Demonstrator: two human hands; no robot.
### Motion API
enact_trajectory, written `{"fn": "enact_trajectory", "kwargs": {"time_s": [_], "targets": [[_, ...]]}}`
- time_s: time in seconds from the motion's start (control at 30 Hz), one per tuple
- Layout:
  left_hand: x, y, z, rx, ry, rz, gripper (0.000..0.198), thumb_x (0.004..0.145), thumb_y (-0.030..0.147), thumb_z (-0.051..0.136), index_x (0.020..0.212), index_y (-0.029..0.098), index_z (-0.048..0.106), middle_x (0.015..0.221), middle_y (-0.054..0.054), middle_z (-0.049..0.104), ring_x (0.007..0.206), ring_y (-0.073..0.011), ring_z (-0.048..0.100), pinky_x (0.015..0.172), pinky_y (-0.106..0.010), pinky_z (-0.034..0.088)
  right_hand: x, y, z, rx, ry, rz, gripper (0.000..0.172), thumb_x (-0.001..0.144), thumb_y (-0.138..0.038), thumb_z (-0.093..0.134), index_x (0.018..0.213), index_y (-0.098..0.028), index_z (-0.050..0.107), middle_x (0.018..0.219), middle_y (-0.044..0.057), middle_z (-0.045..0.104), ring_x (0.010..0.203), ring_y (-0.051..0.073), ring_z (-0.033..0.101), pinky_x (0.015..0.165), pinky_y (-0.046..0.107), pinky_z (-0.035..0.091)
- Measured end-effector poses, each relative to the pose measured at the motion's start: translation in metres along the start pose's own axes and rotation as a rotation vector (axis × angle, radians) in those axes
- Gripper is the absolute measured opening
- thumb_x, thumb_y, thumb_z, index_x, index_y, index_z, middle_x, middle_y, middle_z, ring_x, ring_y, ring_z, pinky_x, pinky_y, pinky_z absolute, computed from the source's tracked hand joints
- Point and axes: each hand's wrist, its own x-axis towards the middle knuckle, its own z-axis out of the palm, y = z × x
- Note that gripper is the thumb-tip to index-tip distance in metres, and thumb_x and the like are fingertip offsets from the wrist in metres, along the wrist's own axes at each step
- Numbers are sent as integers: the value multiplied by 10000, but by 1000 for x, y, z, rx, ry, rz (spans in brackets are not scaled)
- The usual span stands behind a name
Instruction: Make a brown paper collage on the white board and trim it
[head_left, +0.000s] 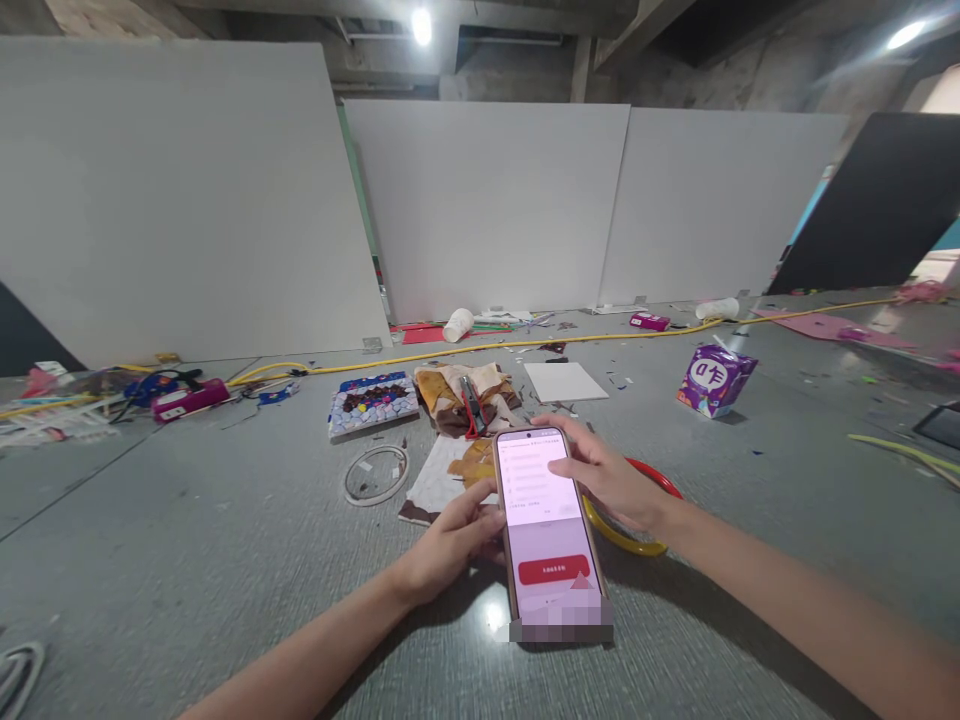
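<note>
A phone [546, 535] with a lit screen stands tilted toward me in the middle of the view. Its screen has a pale upper half and a red button lower down; a blurred patch covers the bottom edge. My left hand [457, 535] is closed on the phone's left edge. Around the upper right edge my right hand [611, 475] is closed too, its thumb over the screen. Behind the phone lie a brown and cream cloth [442, 392] with a red-and-black tool [472, 405] on it, and a white piece [437, 482] with brown patches. A red and yellow ring [630, 543] shows partly beneath my right hand.
On the grey floor are a pebble-patterned panel [373, 408], a white ring [376, 476], a white sheet [566, 382] and a purple drink carton [712, 382]. A yellow cable [480, 348] crosses before white boards [487, 200]. Clutter [67, 415] lies at left.
</note>
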Motion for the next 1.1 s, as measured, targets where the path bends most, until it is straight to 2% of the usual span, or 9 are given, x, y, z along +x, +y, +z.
{"fn": "enact_trajectory", "kwargs": {"time_s": [0.17,0.37,0.53,0.7,0.83,0.9,1.1], "targets": [[0,0,-1,7,2,-5,369,785,318,590,1118,193,490,841,-53,625,746,-146,579,617,-227,416,0,-1,1,14,6,11,415,733,-226,477,1140,-240,398,964,41,579,813,169,581,655,289,485],[0,-1,-2,-1,4,3,359,782,318,595,1103,189,496,830,-58,628,743,-158,584,623,-243,420,-2,-1,-2,-32,-59,-32,567,671,-207,585,1187,-253,354,1082,54,553,943,195,556,754,327,475],[0,-1,-1,-12,-7,-4,353,791,303,584,1112,192,492,827,-53,628,744,-152,585,628,-241,423,0,0,1,-13,15,-2,406,739,-207,483,1134,-249,401,948,35,579,804,172,585,652,299,486],[1,-1,-1,1,-7,-9,383,789,309,585,1136,186,478,843,-60,627,756,-155,585,628,-241,426,0,2,2,40,15,0,371,750,-218,472,1116,-241,412,954,37,571,809,169,578,652,288,481],[1,-1,-2,-5,-4,0,381,783,317,594,1125,187,487,824,-53,628,739,-146,587,627,-239,434,-1,1,-2,50,-67,-42,506,689,-206,583,1150,-254,380,1018,38,552,884,181,559,723,306,473],[1,-1,-1,-7,-5,3,378,778,324,599,1114,188,494,813,-47,628,736,-145,588,623,-235,435,-2,0,-2,39,-68,-44,546,664,-179,602,1155,-253,376,1029,39,548,904,186,551,739,311,468],[1,-1,0,-3,1,-9,380,775,320,601,1115,188,493,823,-49,626,748,-148,588,625,-236,437,0,1,1,46,4,-13,392,737,-185,500,1114,-257,419,890,5,558,745,136,553,630,265,459]]}}
